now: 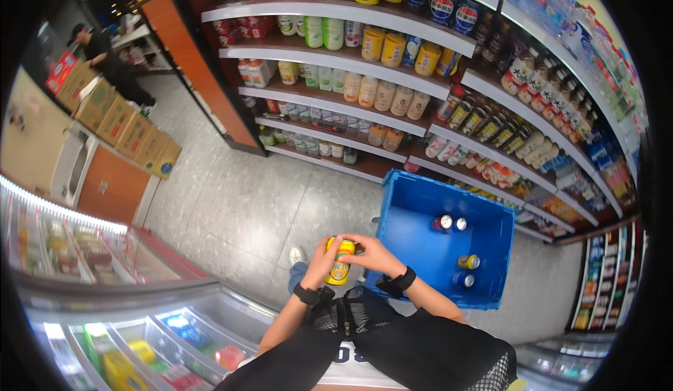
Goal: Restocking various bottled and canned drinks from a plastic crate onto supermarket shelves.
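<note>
Both my hands are on a yellow drink can (339,272), held upright in front of my body. My left hand (322,261) wraps its left side. My right hand (371,252) comes from the right, with its fingertips against the upper part of the can. A black band sits on each wrist. Just right of my right hand stands a large blue plastic crate (408,226) on the floor. Inside it are several cans: a dark-red one (442,223) beside a blue one (458,224), and a yellow one (468,261) near another blue one (463,279).
Shelves (336,65) of cans and bottles run along the far side and curve right. An open cooler (140,342) with packaged goods lies at the lower left. Cardboard boxes (130,128) line the left, near a person in dark clothes (116,65). Grey tiled floor (231,202) lies between.
</note>
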